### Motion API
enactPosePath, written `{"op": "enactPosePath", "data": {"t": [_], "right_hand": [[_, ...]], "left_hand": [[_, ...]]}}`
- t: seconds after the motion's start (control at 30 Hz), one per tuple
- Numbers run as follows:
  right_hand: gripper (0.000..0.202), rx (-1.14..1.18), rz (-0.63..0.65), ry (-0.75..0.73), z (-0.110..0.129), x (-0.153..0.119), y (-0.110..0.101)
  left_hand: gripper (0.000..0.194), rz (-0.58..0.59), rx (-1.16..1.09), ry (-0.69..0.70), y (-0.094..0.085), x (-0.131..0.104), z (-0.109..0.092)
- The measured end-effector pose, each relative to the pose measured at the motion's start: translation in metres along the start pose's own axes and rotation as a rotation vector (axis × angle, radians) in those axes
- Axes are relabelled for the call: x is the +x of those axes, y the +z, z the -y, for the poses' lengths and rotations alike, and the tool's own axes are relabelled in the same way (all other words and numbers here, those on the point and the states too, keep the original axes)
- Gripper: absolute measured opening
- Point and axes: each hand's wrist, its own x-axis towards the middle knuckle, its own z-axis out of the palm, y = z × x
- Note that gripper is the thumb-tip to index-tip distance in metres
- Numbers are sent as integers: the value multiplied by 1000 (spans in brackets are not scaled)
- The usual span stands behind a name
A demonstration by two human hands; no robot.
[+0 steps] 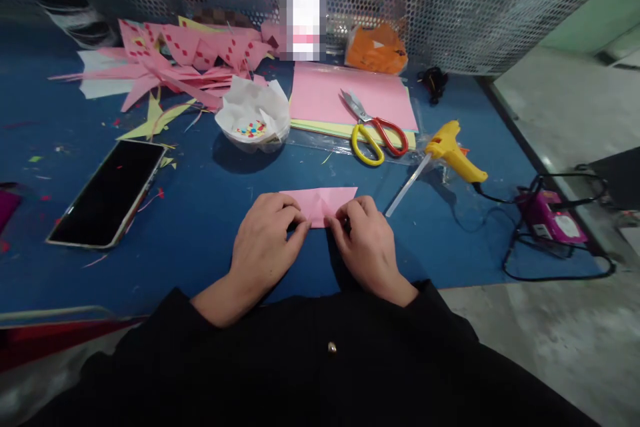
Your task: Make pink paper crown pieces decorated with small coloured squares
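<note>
A small folded piece of pink paper point(319, 203) lies on the blue table in front of me, with a crease near its middle. My left hand point(267, 233) pinches its left part between thumb and fingers. On the other side, my right hand point(367, 240) grips the lower right part the same way, both thumbs close to the near edge. Beyond the paper, scissors point(373, 125) with one red and one yellow handle rest on a stack of pink and yellow sheets point(325, 97).
A yellow glue gun point(454, 150) with a glue stick lies right, its cable running by a purple box point(553, 220). A paper-lined bowl point(254, 113) holds colored bits. Left are a phone point(110, 193) and pink paper scraps point(190, 57). Behind stands a perforated metal panel point(450, 7).
</note>
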Motion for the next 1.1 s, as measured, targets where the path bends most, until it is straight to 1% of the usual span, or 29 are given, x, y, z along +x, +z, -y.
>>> {"op": "enactPosePath", "data": {"t": [0.23,0.47,0.6,0.7,0.8,0.87,0.93,1.03,1.1], "right_hand": [[16,37,16,6,-1,0,2],[16,52,4,4,-2,0,2],[17,41,-2,-4,-3,0,3],[18,39,4,-5,-3,0,3],[17,33,7,-9,-4,0,3],[17,27,8,-8,-4,0,3],[17,28,8,-5,-4,1,4],[13,47,-9,5,-5,1,7],[9,62,-45,18,-4,1,7]], "left_hand": [[15,2,34,-14,0,0,-1],[16,-12,67,1,1,0,-1],[12,-15,120,23,0,-1,-1],[9,-22,173,116,0,-2,0],[21,8,188,296,1,-2,1],[26,35,210,390,2,-3,2],[28,52,249,432,2,-4,2],[31,62,291,447,1,-6,2],[34,82,299,446,-1,-7,0]]}}
